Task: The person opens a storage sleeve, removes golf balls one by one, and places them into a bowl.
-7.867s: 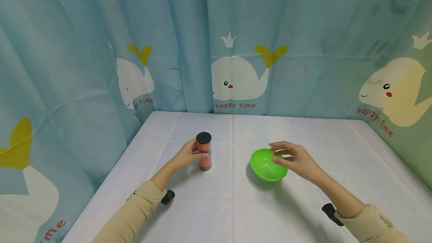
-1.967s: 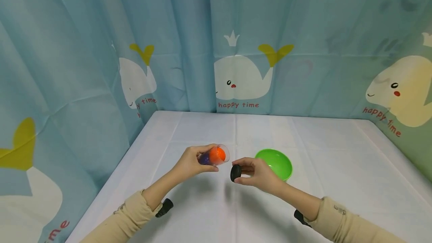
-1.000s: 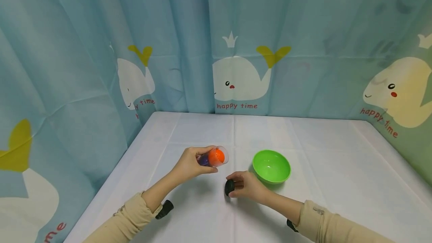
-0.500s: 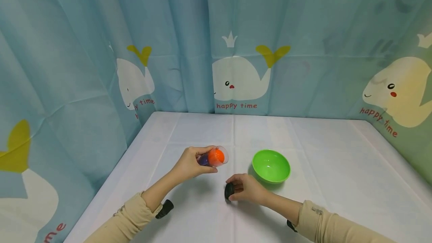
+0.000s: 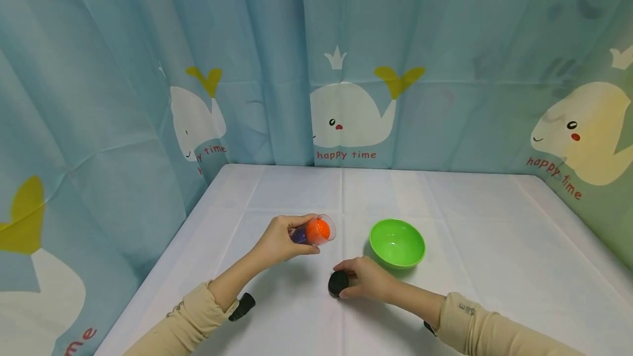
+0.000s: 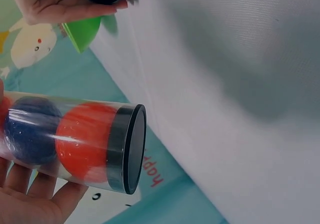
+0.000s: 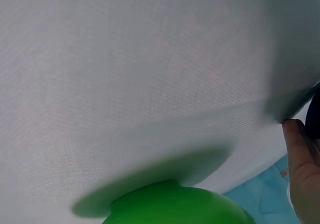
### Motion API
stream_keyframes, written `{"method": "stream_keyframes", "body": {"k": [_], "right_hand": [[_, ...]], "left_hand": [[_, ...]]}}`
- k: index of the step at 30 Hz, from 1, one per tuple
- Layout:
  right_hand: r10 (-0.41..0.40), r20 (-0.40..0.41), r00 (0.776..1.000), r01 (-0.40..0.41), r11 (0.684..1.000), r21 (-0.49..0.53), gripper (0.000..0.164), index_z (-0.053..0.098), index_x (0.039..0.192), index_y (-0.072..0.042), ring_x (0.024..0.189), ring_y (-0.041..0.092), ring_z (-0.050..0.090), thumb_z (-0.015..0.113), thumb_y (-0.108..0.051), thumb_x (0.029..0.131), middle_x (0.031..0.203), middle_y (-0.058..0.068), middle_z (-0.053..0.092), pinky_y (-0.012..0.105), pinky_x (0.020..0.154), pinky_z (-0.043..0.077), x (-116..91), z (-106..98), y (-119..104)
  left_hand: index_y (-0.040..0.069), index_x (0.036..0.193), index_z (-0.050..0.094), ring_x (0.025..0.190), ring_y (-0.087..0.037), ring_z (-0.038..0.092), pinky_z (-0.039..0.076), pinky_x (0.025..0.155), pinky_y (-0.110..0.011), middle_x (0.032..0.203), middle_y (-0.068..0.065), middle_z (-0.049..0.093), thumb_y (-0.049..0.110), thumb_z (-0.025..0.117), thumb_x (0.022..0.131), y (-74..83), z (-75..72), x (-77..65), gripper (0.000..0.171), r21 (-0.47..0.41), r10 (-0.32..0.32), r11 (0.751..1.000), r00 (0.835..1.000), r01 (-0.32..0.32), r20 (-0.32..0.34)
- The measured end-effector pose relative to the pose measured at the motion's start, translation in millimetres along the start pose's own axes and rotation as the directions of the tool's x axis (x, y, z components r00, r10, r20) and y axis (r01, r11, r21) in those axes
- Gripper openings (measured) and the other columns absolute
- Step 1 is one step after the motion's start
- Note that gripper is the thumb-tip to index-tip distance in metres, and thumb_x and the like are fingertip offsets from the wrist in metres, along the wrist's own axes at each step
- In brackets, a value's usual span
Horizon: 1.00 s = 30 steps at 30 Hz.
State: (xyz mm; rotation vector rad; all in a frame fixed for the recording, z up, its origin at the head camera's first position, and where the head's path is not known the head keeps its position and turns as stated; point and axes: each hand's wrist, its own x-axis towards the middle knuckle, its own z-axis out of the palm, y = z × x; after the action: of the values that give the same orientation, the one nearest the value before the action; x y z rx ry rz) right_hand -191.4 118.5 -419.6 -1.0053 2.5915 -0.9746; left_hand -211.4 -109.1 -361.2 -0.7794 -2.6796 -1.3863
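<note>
My left hand [image 5: 274, 243] grips a clear tube [image 6: 118, 149] and holds it tilted above the table, its uncapped mouth pointing right. An orange ball [image 5: 320, 229] sits just inside the mouth, with a dark blue ball [image 6: 34, 130] behind it. Another orange-red ball [image 6: 85, 139] rests against the black end at the bottom. My right hand [image 5: 368, 279] pinches a round black lid [image 5: 338, 284] low at the tabletop, in front of the bowl. Only the fingers and the lid's edge show in the right wrist view.
A green bowl [image 5: 397, 243] stands on the white-covered table [image 5: 479, 246], right of the tube and just behind my right hand. A blue curtain [image 5: 267, 59] printed with whales hangs along the back and sides.
The tube stood upright and capped at first; now it is tilted and uncapped. My right hand has lowered the lid to the table and tipped it flatter. The left hand stays nearly still lately.
</note>
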Motion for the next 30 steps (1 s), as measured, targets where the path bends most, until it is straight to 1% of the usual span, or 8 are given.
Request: {"method": "stream_keyframes", "body": {"k": [4, 7, 11, 14, 17, 22, 26, 30], "right_hand": [[-0.028, -0.003, 1.0, 0.028, 0.996, -0.081, 0.04, 0.067, 0.105, 0.003, 0.089, 0.015, 0.067, 0.081, -0.013, 0.071, 0.102, 0.01, 0.071, 0.023, 0.078, 0.054, -1.6, -0.5, -0.5], [-0.05, -0.01, 0.999, 0.048, 0.988, -0.147, 0.04, 0.067, 0.103, 0.0, 0.086, 0.011, 0.066, 0.083, -0.014, 0.069, 0.098, 0.007, 0.072, 0.022, 0.076, 0.053, -2.6, -1.1, -0.4], [-0.049, -0.015, 0.999, 0.044, 0.971, -0.236, 0.04, 0.068, 0.101, -0.001, 0.085, 0.013, 0.066, 0.084, -0.015, 0.067, 0.095, 0.006, 0.072, 0.024, 0.075, 0.053, -4.0, -0.6, 0.1], [-0.033, -0.014, 0.999, 0.028, 0.96, -0.28, 0.039, 0.068, 0.1, -0.001, 0.085, 0.015, 0.066, 0.084, -0.014, 0.066, 0.094, 0.006, 0.072, 0.026, 0.076, 0.053, -5.1, 0.8, 0.2], [-0.028, -0.014, 0.999, 0.023, 0.955, -0.297, 0.038, 0.068, 0.099, -0.002, 0.085, 0.015, 0.066, 0.084, -0.012, 0.066, 0.093, 0.005, 0.072, 0.026, 0.077, 0.053, -6.1, 2.6, 1.0], [-0.036, -0.018, 0.999, 0.029, 0.954, -0.299, 0.038, 0.068, 0.098, -0.005, 0.084, 0.013, 0.066, 0.084, -0.013, 0.065, 0.092, 0.003, 0.072, 0.025, 0.076, 0.053, -6.5, 4.1, 1.8], [-0.026, -0.01, 1.0, 0.022, 0.955, -0.296, 0.039, 0.068, 0.099, -0.004, 0.083, 0.013, 0.065, 0.084, -0.013, 0.065, 0.092, 0.003, 0.072, 0.026, 0.075, 0.053, -6.4, 4.1, 0.8], [-0.028, -0.003, 1.0, 0.026, 0.954, -0.299, 0.041, 0.066, 0.101, -0.003, 0.084, 0.015, 0.066, 0.084, -0.011, 0.065, 0.094, 0.005, 0.072, 0.027, 0.076, 0.053, -6.2, 4.0, -0.5]], "left_hand": [[0.001, 0.124, 0.061, 0.104, -0.024, 0.063, 0.052, 0.09, -0.038, 0.122, -0.015, 0.064, 0.015, 0.084, 0.069, 0.6, -0.4, -1.2, 0.061, -0.006, -0.003, 1.0, 1.0, 0.003, 0.005], [0.001, 0.123, 0.061, 0.103, -0.024, 0.063, 0.052, 0.089, -0.038, 0.121, -0.015, 0.064, 0.014, 0.084, 0.069, 1.3, -0.7, -1.7, 0.06, -0.005, -0.005, 1.0, 1.0, 0.005, 0.006], [0.001, 0.123, 0.061, 0.103, -0.025, 0.063, 0.053, 0.089, -0.037, 0.121, -0.015, 0.064, 0.014, 0.084, 0.069, 1.6, -0.8, -1.8, 0.06, -0.009, -0.004, 1.0, 1.0, 0.004, 0.006], [0.001, 0.123, 0.061, 0.106, -0.026, 0.063, 0.052, 0.09, -0.038, 0.122, -0.015, 0.064, 0.015, 0.084, 0.069, 0.0, 0.0, -1.5, 0.061, -0.011, -0.002, 1.0, 1.0, 0.002, 0.008], [0.001, 0.124, 0.061, 0.109, -0.027, 0.062, 0.052, 0.091, -0.039, 0.122, -0.015, 0.064, 0.016, 0.084, 0.069, -2.3, 1.1, -1.0, 0.061, -0.013, -0.006, 1.0, 1.0, 0.006, 0.01], [0.001, 0.124, 0.061, 0.109, -0.027, 0.062, 0.052, 0.091, -0.039, 0.123, -0.014, 0.063, 0.015, 0.084, 0.069, -3.2, 2.6, -0.4, 0.062, -0.017, -0.009, 1.0, 1.0, 0.01, 0.006], [0.002, 0.124, 0.061, 0.106, -0.026, 0.063, 0.052, 0.09, -0.038, 0.122, -0.013, 0.064, 0.014, 0.084, 0.069, -2.4, 3.6, 0.8, 0.061, -0.012, -0.002, 1.0, 1.0, 0.002, 0.001], [0.003, 0.124, 0.061, 0.107, -0.026, 0.063, 0.052, 0.091, -0.039, 0.123, -0.013, 0.064, 0.014, 0.084, 0.069, -1.2, 4.2, 1.8, 0.061, -0.017, -0.003, 1.0, 1.0, 0.003, 0.004]]}}
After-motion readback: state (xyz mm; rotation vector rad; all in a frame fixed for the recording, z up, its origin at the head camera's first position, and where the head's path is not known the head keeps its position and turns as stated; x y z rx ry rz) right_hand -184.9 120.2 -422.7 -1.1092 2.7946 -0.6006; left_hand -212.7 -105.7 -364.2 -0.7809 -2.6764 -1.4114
